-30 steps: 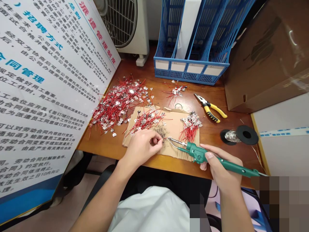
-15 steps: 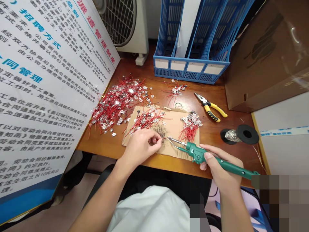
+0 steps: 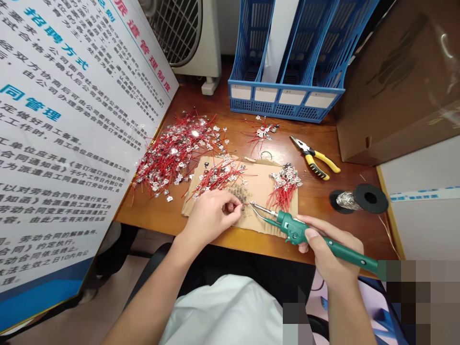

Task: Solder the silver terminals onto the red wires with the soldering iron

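Observation:
My left hand (image 3: 215, 213) pinches a thin red wire (image 3: 246, 204) over the scorched patch of a cardboard sheet (image 3: 260, 175). Wrapped around a green soldering iron (image 3: 293, 228) is my right hand (image 3: 332, 247). The iron's metal tip and its solder feed tube point left and meet the wire's end; whether they touch is too small to tell. Red wires with small metal tabs (image 3: 221, 177) lie on the cardboard just beyond my left hand. Another bundle of tabbed wires (image 3: 285, 184) rests on its right side, behind the iron.
A large heap of red tabbed wires (image 3: 172, 153) covers the table's left, with a smaller cluster (image 3: 264, 132) at the back. Yellow-black pliers (image 3: 314, 158) and a solder spool (image 3: 359, 199) lie right. A blue file rack (image 3: 287, 103), brown box (image 3: 398, 91) and printed panel (image 3: 72, 120) border the table.
The view has shifted very slightly. Both hands, the wire and the soldering iron keep nearly the same positions.

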Demonstrator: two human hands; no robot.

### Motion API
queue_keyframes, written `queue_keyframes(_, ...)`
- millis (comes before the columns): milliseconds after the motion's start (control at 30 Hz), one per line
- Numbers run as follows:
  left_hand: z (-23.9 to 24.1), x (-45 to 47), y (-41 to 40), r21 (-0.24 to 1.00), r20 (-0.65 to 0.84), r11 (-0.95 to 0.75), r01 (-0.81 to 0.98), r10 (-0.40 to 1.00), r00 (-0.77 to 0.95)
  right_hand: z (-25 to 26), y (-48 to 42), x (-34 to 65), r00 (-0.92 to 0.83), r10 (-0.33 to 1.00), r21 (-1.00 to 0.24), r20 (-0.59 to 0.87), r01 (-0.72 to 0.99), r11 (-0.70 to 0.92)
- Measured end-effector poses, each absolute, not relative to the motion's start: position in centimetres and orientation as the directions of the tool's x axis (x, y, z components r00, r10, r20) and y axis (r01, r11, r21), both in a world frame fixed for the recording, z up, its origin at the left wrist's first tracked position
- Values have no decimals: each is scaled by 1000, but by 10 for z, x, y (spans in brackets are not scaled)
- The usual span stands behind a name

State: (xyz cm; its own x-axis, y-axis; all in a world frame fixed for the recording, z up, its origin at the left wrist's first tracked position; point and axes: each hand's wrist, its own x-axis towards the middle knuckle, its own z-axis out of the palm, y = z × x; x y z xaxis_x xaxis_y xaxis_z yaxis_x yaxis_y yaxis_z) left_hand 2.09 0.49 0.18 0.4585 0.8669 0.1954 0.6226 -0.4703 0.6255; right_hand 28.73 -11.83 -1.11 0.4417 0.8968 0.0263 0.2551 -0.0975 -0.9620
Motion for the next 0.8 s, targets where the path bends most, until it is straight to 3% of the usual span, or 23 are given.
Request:
queue_keyframes(267,2,20,4,616,193,-468,633,869,455,-10,-118,286,468,883,-963,24,247,-104)
queue_keyframes(800,2,18,6,604,175,-467,646,868,464,-1,-111,280,526,839,-978,-142,54,-200)
